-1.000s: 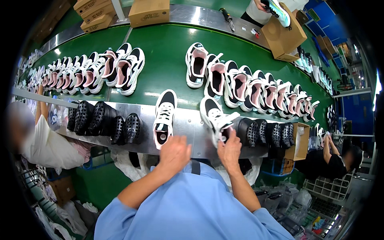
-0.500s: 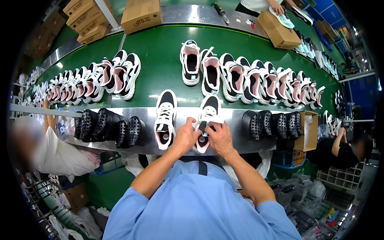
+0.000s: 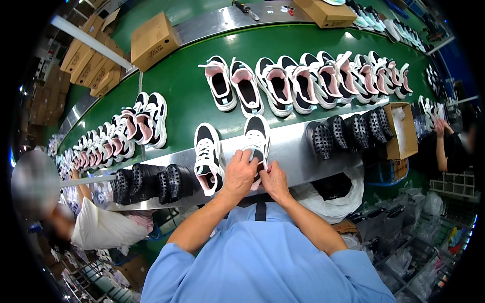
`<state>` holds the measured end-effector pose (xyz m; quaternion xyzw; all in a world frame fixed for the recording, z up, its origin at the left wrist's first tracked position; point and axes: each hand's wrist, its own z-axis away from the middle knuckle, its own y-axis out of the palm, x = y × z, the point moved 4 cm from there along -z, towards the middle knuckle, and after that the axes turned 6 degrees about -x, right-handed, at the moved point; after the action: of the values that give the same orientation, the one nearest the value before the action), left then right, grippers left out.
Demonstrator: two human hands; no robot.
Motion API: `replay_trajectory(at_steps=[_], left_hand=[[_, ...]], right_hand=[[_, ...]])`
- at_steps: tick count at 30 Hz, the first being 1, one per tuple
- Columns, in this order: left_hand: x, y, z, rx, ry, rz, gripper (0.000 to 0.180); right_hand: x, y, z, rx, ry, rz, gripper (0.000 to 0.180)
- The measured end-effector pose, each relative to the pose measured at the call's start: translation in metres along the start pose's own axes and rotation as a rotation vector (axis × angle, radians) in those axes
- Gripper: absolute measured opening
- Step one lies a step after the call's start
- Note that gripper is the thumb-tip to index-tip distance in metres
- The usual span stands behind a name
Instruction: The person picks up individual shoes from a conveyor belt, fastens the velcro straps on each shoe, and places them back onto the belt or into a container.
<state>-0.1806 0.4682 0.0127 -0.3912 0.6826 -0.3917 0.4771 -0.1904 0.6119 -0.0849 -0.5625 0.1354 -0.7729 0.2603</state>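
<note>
A white and black sneaker (image 3: 256,132) with pink lining stands on the metal ledge in front of me, toe pointing away. My left hand (image 3: 239,174) is closed over its tongue and opening from the left, covering much of the laces. With fingers closed, my right hand (image 3: 274,182) grips the right side of the collar near the heel. Part of the shoe's opening is hidden beneath my hands. Just left of it, untouched, rests a matching laced sneaker (image 3: 206,157), its pink-lined opening toward me.
Matching sneakers (image 3: 275,83) line the green conveyor belt (image 3: 189,83) beyond the metal ledge (image 3: 293,161). Black studded shoe forms (image 3: 319,140) stand at right, more forms (image 3: 174,183) at left. An open carton (image 3: 403,129) sits right. Co-workers are at both sides.
The head view has turned. My left hand has shifted from the collar's left edge onto the tongue. My right hand has moved from the lace and tongue area to the collar's right side.
</note>
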Motion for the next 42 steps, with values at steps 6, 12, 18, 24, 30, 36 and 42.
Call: replay_trajectory(at_steps=[6, 12, 18, 24, 30, 36, 42], left_hand=[[-0.004, 0.014, 0.003, 0.109, 0.175, -0.038, 0.026], [-0.005, 0.001, 0.014, -0.151, -0.024, -0.011, 0.034], [0.008, 0.024, 0.032, -0.212, -0.273, -0.038, 0.032], [-0.024, 0.015, 0.049, -0.279, -0.464, 0.112, 0.018], [-0.024, 0.037, 0.029, -0.234, -0.543, 0.054, 0.027], [-0.003, 0.036, 0.042, -0.213, -0.868, 0.286, 0.028], [-0.004, 0.032, 0.040, -0.204, -1.040, 0.489, 0.029]], right_hand=[[0.016, -0.009, 0.006, 0.050, -0.082, 0.100, 0.032], [0.017, -0.013, 0.006, 0.079, -0.141, 0.115, 0.038], [0.015, -0.014, 0.005, 0.130, -0.028, -0.037, 0.035], [0.007, -0.010, 0.004, 0.131, -0.056, -0.007, 0.030], [-0.007, 0.007, 0.006, 0.198, -0.143, -0.319, 0.021], [0.008, -0.038, -0.028, 0.240, 0.138, -0.486, 0.026], [0.091, -0.037, -0.061, 0.474, 0.221, -0.603, 0.020]])
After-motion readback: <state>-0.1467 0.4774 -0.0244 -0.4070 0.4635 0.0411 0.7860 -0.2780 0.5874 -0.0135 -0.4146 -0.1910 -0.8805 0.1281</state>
